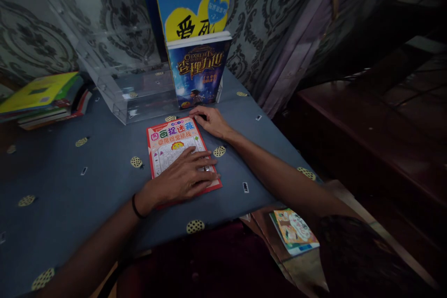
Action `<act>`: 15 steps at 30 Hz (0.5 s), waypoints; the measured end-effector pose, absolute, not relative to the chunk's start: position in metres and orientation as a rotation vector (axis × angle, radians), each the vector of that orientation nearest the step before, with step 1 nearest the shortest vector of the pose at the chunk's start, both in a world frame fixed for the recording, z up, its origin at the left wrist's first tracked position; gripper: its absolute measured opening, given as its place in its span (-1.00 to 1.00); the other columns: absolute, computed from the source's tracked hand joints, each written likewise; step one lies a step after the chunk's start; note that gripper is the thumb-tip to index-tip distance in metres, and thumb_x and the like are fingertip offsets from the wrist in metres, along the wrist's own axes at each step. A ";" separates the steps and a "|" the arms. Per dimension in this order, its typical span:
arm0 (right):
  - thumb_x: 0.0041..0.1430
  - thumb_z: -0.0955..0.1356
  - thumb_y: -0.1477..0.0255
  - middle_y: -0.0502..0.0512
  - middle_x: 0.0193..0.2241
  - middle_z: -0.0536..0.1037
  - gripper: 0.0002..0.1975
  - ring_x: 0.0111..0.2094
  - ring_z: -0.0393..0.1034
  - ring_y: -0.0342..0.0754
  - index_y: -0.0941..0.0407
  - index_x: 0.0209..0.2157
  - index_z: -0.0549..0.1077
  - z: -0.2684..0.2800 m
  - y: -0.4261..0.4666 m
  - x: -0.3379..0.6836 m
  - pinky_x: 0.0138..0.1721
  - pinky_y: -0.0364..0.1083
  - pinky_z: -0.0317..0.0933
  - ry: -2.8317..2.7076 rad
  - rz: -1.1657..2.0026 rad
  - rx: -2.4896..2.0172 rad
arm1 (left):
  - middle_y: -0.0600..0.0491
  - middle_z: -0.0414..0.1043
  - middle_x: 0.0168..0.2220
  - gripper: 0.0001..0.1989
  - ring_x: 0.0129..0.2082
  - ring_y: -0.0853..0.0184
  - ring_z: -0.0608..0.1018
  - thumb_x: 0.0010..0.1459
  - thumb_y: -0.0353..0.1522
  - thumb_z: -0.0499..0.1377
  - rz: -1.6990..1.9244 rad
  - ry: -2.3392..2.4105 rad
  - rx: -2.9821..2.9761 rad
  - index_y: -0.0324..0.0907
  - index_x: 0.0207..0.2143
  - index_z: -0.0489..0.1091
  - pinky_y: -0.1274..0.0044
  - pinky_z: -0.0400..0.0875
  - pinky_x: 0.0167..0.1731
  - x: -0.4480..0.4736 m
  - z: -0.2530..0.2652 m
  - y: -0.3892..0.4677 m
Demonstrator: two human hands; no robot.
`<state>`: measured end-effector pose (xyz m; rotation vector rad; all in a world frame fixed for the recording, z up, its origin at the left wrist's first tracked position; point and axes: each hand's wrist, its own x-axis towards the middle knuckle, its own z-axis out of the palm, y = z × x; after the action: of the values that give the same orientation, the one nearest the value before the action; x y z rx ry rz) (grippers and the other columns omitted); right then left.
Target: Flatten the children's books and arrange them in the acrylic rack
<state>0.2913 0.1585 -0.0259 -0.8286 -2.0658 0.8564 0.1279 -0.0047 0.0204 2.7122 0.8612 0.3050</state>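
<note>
A red-edged book (153, 158) lies flat near the middle of the frame, cover up, on a table with a grey-blue cloth (108, 186) dotted with yellow shapes. The left hand (186, 174), reaching in from the lower left with a dark band (136, 207) at its wrist, rests palm down across the book's lower half, fingers slightly spread. The right hand (211, 122) is at the book's upper right corner, fingers bent; whether they pinch the corner I cannot tell. Just above, a dark blue book (200, 72) stands upright in front of a yellow-and-blue book (192, 9), beside a clear rack (120, 109). A book pile (45, 98) sits at the left edge.
</note>
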 end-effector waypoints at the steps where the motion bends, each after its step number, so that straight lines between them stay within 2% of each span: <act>1: 0.24 0.26 0.51 0.11 -0.19 0.67 -0.75 -0.16 0.55 0.00 0.14 -0.12 0.52 -0.026 0.158 0.291 -0.08 0.00 0.37 -2.065 0.856 -0.830 | 0.04 0.43 0.21 -0.69 0.28 0.14 0.35 0.43 -0.26 0.01 0.303 0.862 2.711 0.00 0.06 0.49 0.08 0.10 0.31 0.128 0.021 -0.005; 9: 0.24 0.26 0.52 0.16 -0.18 0.66 -0.74 -0.15 0.55 0.04 0.17 -0.12 0.52 -0.025 0.159 0.291 -0.08 0.02 0.37 -2.080 0.845 -0.839 | 0.03 0.43 0.22 -0.69 0.30 0.14 0.35 0.43 -0.27 0.02 0.305 0.847 2.712 -0.02 0.06 0.49 0.06 0.07 0.32 0.128 0.022 -0.006; 15: 0.24 0.26 0.53 0.14 -0.18 0.67 -0.75 -0.13 0.55 0.01 0.15 -0.11 0.51 -0.026 0.159 0.291 -0.06 0.01 0.37 -2.079 0.854 -0.826 | 0.04 0.41 0.25 -0.67 0.34 0.14 0.29 0.41 -0.31 0.03 0.284 0.758 2.747 -0.04 0.15 0.41 0.03 0.02 0.34 0.129 0.018 -0.021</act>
<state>0.2909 0.1591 -0.0262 -0.8261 -2.0788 0.8538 0.1288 -0.0214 0.0180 2.7472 0.7577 0.2841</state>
